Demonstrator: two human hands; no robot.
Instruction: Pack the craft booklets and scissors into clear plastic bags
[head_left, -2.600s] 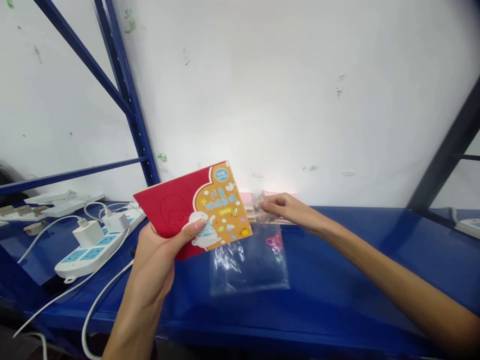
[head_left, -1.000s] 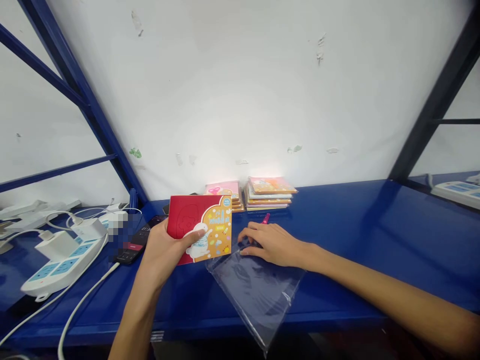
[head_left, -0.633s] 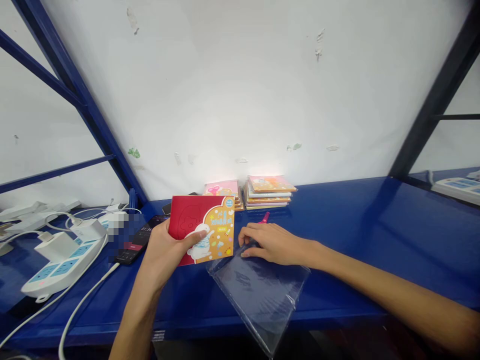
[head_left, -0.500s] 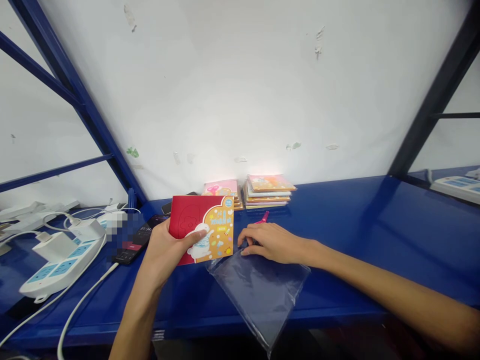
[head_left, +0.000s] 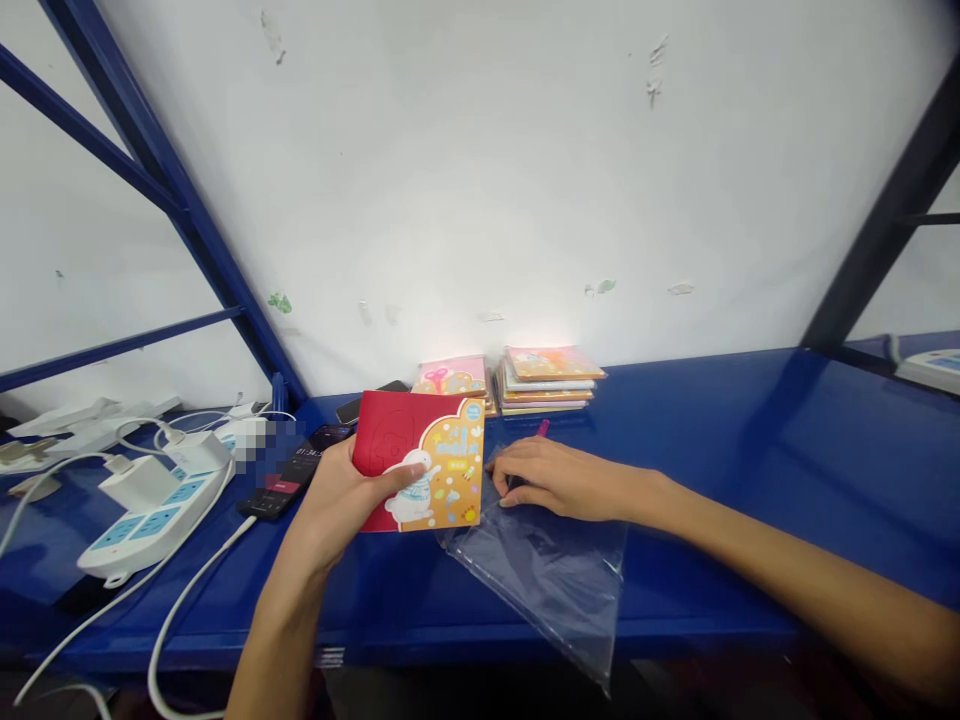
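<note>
My left hand (head_left: 341,500) is closed on a square booklet (head_left: 454,480) with a red and orange cover and a white cartoon animal, thumb across the front and fingers hidden behind. At its right, my right hand (head_left: 559,478) has curled fingers pinching the top of a clear plastic bag (head_left: 555,570). The bag looks flat, and one corner hangs over the table's front edge. Just behind my right hand, a small part of a pink object (head_left: 542,428) shows; the rest is hidden.
Against the wall stand two stacks of booklets, a left stack (head_left: 450,372) and a right stack (head_left: 551,382). A phone (head_left: 289,480), a white power strip (head_left: 154,525) with chargers, and white cables (head_left: 187,590) lie at left. Blue frame posts (head_left: 217,270) flank the blue table (head_left: 720,450).
The whole view has shifted slightly, with things sitting a little further right. The bag's hanging corner has swung right and up. Both hands keep their grips.
</note>
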